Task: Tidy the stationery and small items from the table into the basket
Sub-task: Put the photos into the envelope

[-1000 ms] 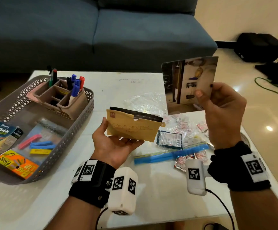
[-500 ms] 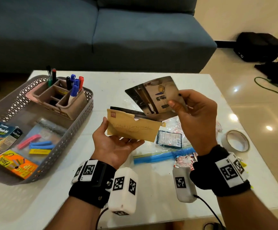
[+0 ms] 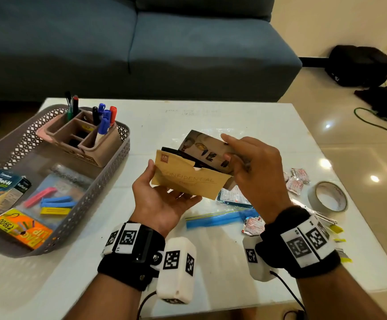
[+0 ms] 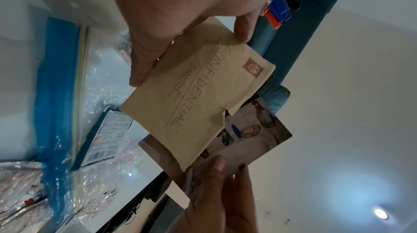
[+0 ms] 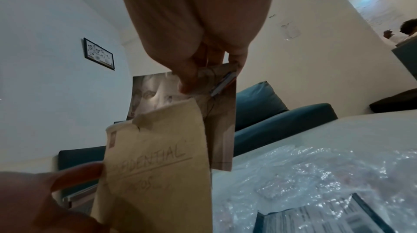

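Note:
My left hand holds a tan envelope marked CONFIDENTIAL above the middle of the white table, thumb on its front. My right hand pinches a glossy photo whose lower part sits behind the envelope's torn top edge, beside dark prints in it. The left wrist view shows the envelope with the photo sticking out past it. In the right wrist view the photo stands behind the envelope. The grey lattice basket stands at the left.
The basket holds a pen organiser with markers, a bag of coloured clips and two boxes. On the table at right lie a zip bag, small sachets and a tape roll. A blue sofa stands behind.
My right hand has brought the photo down and left from beside the envelope to its open top edge. The left hand and envelope have stayed in place.

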